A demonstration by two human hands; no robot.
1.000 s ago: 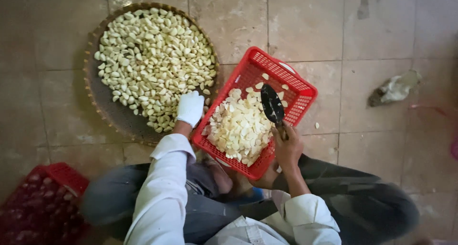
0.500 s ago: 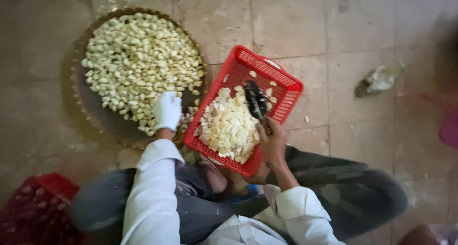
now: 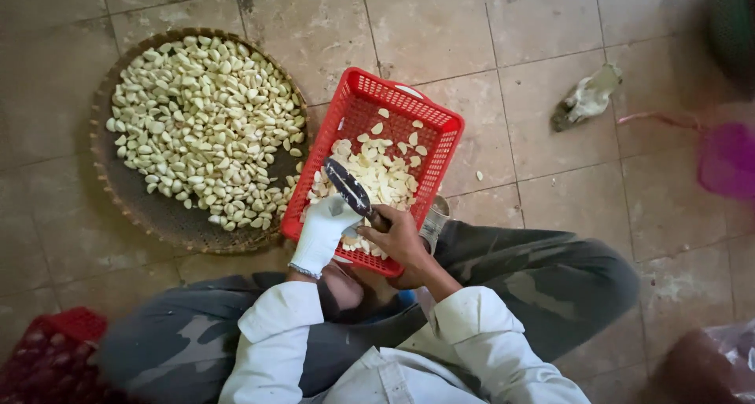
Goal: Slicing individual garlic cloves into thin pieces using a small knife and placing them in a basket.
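My left hand (image 3: 322, 233), in a white glove, is over the near edge of a red plastic basket (image 3: 440, 125), its fingers closed around a garlic clove right beside the blade. My right hand (image 3: 401, 240), bare, grips the handle of a dark knife (image 3: 347, 186) whose blade points up and left over the basket. Cut pale garlic pieces (image 3: 385, 176) lie piled in the basket. To the left, a round woven tray (image 3: 149, 211) holds a heap of whole peeled garlic cloves (image 3: 204, 121).
I sit on a tiled floor with my knees spread in dark trousers. A red mesh bag (image 3: 51, 361) lies at bottom left. A crumpled rag (image 3: 586, 97) and a pink object (image 3: 727, 160) lie to the right.
My gloved left hand has moved from the woven tray's edge across to the basket and now meets the knife. The view has shifted slightly.
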